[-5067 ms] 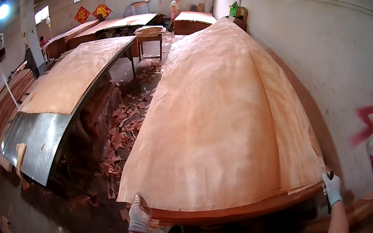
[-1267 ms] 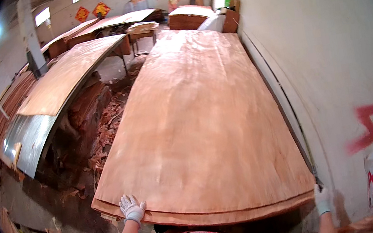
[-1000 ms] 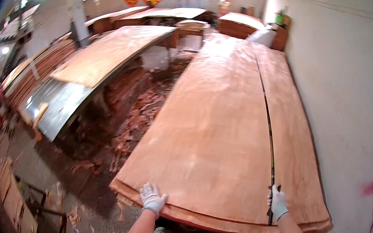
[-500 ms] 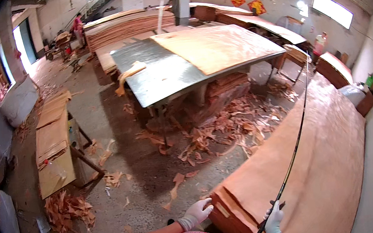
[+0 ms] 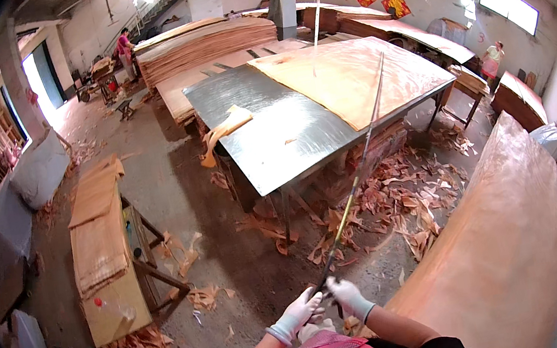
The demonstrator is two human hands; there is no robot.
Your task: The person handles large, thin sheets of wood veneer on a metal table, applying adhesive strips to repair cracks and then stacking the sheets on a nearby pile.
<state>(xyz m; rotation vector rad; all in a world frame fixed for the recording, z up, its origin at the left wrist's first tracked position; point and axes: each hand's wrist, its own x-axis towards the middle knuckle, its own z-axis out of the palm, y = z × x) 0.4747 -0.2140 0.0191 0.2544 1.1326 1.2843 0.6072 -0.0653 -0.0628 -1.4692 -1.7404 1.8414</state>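
Observation:
My left hand and my right hand, both in white gloves, are closed side by side on the near end of a long thin veneer piece. It shows only as a narrow line, rising from my hands toward the metal-topped table. Its far end reaches over the light veneer sheet lying on that table. A tall stack of large veneer sheets stands close on my right, apart from my hands.
Veneer scraps litter the floor under and beside the table. A low wooden bench piled with veneer pieces stands at left. Veneer stacks fill the back. A person stands at the far doorway and another at far right.
My view has swung left from the big veneer stack toward the metal table. My hands have come together on the thin veneer piece, which now stands edge-on in front of me.

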